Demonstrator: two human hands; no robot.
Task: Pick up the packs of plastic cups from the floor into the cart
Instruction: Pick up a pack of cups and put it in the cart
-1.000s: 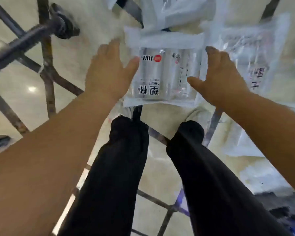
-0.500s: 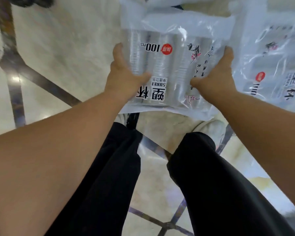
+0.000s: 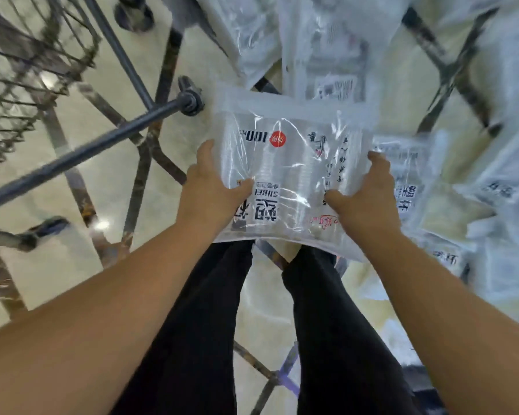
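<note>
A clear pack of plastic cups (image 3: 294,163) with black print and a red dot hangs in the air in front of me. My left hand (image 3: 210,190) grips its left edge, thumb on top. My right hand (image 3: 363,196) grips its right edge the same way. Several more packs (image 3: 462,205) lie on the floor to the right and ahead. The wire cart (image 3: 18,85) stands at the left, with its dark frame bar (image 3: 102,145) and a wheel (image 3: 189,100) close to the held pack.
The floor (image 3: 108,181) is pale polished stone with dark inlaid lines. My black trouser legs (image 3: 327,324) fill the lower middle. Another cart wheel (image 3: 132,13) sits at the top left. Loose packs (image 3: 327,40) crowd the top.
Both hands closed on the pack's edges and lifted it off the floor. The view has swung left, so the cart's wire basket and frame now show.
</note>
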